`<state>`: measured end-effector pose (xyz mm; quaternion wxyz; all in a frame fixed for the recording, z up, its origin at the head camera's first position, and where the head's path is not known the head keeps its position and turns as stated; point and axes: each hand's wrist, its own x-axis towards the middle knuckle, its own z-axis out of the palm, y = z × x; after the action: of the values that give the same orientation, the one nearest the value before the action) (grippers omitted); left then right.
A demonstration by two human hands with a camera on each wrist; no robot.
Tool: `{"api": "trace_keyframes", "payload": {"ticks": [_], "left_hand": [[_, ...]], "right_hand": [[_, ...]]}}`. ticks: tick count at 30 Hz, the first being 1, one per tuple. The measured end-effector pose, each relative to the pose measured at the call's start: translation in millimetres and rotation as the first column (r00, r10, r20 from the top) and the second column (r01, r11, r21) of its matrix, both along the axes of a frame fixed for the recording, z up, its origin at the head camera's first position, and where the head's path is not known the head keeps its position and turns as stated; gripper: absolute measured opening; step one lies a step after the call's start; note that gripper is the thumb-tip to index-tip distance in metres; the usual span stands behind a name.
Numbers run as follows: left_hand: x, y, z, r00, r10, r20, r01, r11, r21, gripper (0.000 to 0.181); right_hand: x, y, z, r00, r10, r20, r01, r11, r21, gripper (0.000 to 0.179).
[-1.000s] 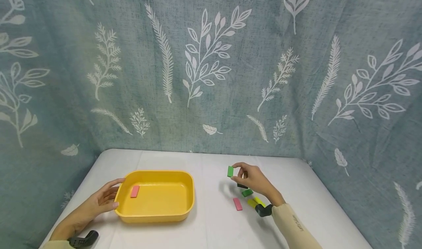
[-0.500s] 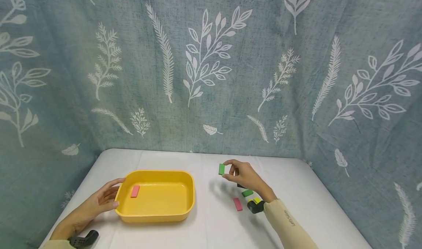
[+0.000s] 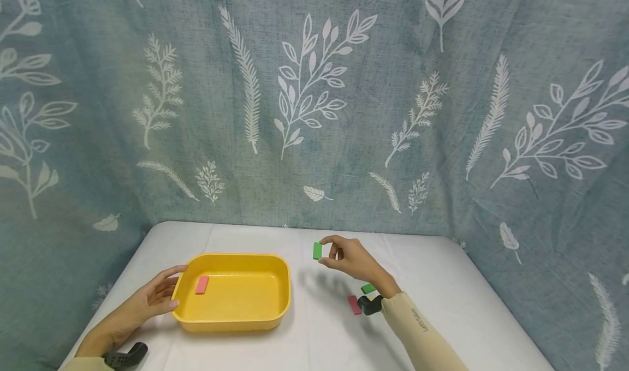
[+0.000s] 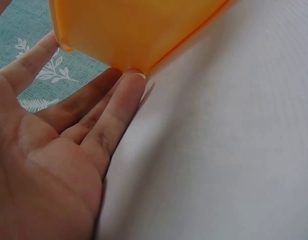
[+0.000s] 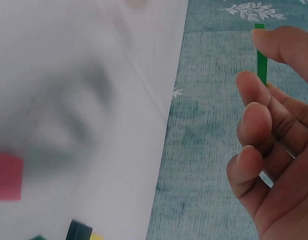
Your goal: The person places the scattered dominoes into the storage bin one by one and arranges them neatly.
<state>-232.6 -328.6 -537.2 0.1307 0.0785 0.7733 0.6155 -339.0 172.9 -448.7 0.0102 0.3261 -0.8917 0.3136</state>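
In the head view my right hand [image 3: 350, 259] is raised over the table, pinching a small green block [image 3: 317, 251] upright between thumb and fingertip. Seen edge-on in the right wrist view, the green block [image 5: 262, 57] looks thin, and the other fingers curl below it. To the left stands a yellow plastic tub [image 3: 236, 325] with a pink block [image 3: 202, 285] lying inside at its left. My left hand [image 3: 147, 300] rests against the tub's left side, fingers fairly straight; the left wrist view shows fingertips touching its outer wall.
Behind the right wrist, a second green block [image 3: 368, 288] and a darker pink block [image 3: 354, 305] lie on the white-covered table [image 3: 472, 316]. A dark block [image 5: 79, 231] beside a bit of yellow shows in the right wrist view. A leaf-patterned curtain [image 3: 265, 185] hangs behind the table.
My right hand has moved left towards the tub, carrying the pinched green block. The left hand and the tub have stayed put.
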Motion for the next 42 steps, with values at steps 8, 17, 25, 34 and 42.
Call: {"api": "trace_keyframes", "payload": {"ticks": [8,17,25,34,42], "left_hand": [[0.7,0.7,0.6,1.0,-0.007,-0.002,0.007,1.0,0.001,0.077],[-0.5,-0.1,-1.0,1.0,-0.007,-0.001,0.007,1.0,0.003,0.078],[-0.5,-0.1,-1.1,1.0,-0.008,0.003,0.008,1.0,0.006,0.077],[1.1,-0.5,-0.3,1.0,-0.01,0.0,0.01,1.0,0.002,0.077],[2.0,-1.1,-1.0,1.0,-0.028,-0.006,0.028,0.999,0.03,0.076]], "right_hand": [[-3.1,-14.1,2.0,1.0,0.012,0.0,-0.012,1.0,0.01,0.042],[-4.9,-33.9,6.4,0.998,0.053,-0.021,-0.053,0.999,0.003,0.044],[-5.8,-45.5,7.2,0.994,0.099,-0.038,-0.099,0.995,0.001,0.044],[-4.3,-63.7,11.7,0.994,0.107,-0.023,-0.106,0.994,0.035,0.044],[-4.1,-82.2,16.6,0.99,0.14,-0.028,-0.139,0.989,0.041,0.045]]}}
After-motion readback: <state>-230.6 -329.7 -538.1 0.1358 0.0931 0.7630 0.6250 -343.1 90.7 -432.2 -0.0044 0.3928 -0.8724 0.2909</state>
